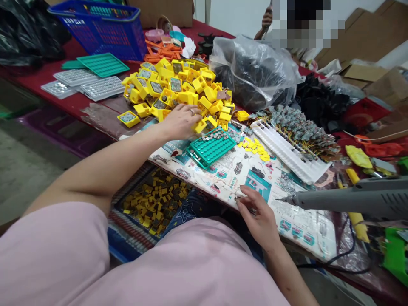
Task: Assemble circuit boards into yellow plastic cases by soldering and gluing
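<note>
My left hand is at the front of a heap of yellow plastic cases. Its fingers curl down over one yellow case, just above a green tray with small round metal pieces in its cells. My right hand is at the table's near edge, its thumb and forefinger drawn together. Something tiny and dark may be between those fingertips, too small to name. To the right of that hand, a grey electric screwdriver points its bit leftward. Small yellow pieces lie beyond the tray.
A white foam rack with wired parts stands at the right. Behind are a blue basket and a clear bag of dark pieces. More yellow cases sit below the table edge. A person's hand shows across the table.
</note>
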